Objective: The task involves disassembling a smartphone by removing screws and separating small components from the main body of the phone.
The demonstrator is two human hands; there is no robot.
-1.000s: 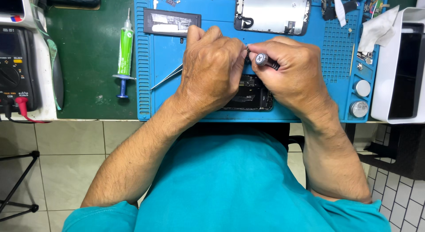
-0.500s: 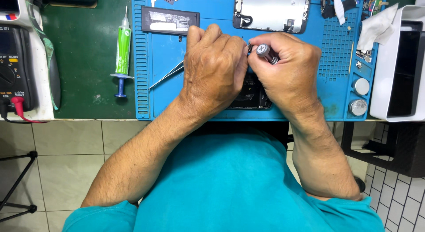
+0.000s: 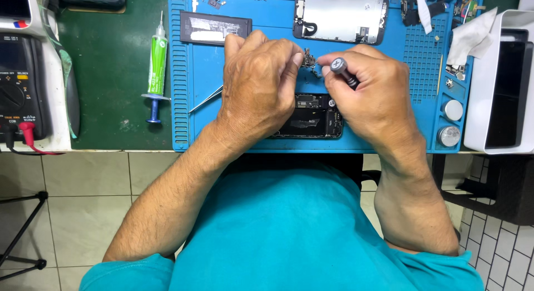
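Seen from above at a repair bench, our left hand [image 3: 261,82] pinches a small metal part [image 3: 309,61] between thumb and fingertips, just above the opened phone body [image 3: 311,121] that lies near the front edge of the blue work mat [image 3: 206,118]. The same hand appears to carry a pair of tweezers [image 3: 204,100], whose tips stick out to the left past the wrist; we cannot tell exactly how they are held. Our right hand [image 3: 378,96] is closed around a small screwdriver [image 3: 342,70], its round grey cap up and its shaft hidden under the fingers, angled down toward the phone. Both hands sit close together over the phone, apparently so the part can be steadied while the driver works beside it.

The detached screen panel [image 3: 340,16] lies face down at the back of the mat, with a dark battery [image 3: 214,28] to its left, set apart from the work. A green syringe [image 3: 157,63] rests on the green cutting mat [image 3: 105,74], near a multimeter [image 3: 19,80]. Two round tins [image 3: 451,123] sit at the mat's right edge, beside a white box [image 3: 500,80].
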